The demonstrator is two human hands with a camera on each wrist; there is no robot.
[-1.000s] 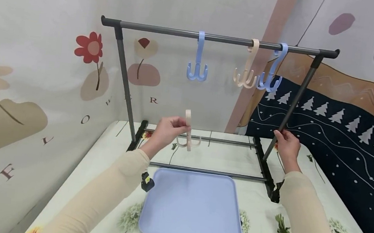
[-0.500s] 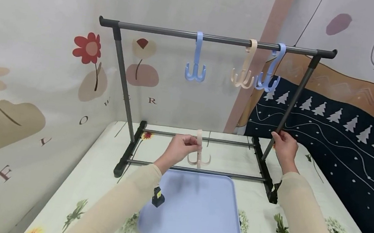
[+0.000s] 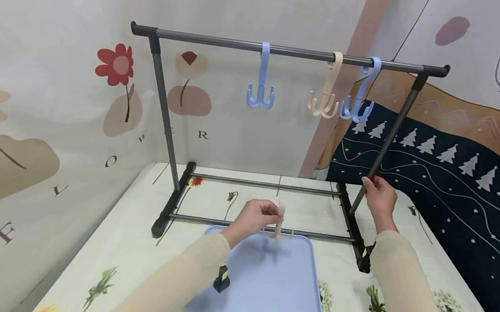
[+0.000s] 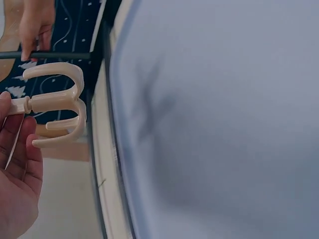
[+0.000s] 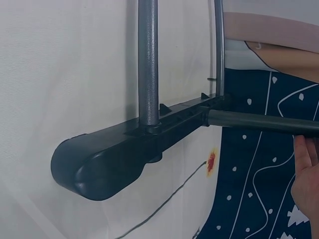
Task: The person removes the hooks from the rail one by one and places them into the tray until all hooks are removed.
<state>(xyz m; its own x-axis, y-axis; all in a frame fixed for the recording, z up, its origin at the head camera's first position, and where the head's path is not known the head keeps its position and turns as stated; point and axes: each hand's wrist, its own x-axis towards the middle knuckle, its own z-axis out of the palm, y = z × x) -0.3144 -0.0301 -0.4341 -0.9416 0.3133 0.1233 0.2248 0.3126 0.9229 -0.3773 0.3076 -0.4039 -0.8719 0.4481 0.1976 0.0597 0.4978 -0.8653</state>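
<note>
My left hand (image 3: 252, 219) pinches a beige four-prong hanging hook (image 4: 55, 102) by its shank, prongs down, above the far edge of a blue tray (image 3: 271, 292). The hook's upper end is partly hidden by the fingers in the left wrist view. My right hand (image 3: 381, 199) holds the lower part of the right post (image 3: 391, 136) of a dark metal clothes rack. Along the rack's top bar (image 3: 198, 39) hang a blue hook (image 3: 262, 75) near the middle, then a beige hook (image 3: 331, 83) and another blue hook (image 3: 362, 94) close together towards the right.
The rack's black feet (image 3: 170, 206) stand on a flower-print cloth (image 3: 128, 245), joined by two low bars. Its front low bar (image 3: 315, 235) runs just behind the tray. Patterned fabric (image 3: 458, 200) hangs behind and at both sides.
My left hand has moved down, right and nearer with the beige hook, from over the rack's base to the tray's far edge. My right hand stays on the post.
</note>
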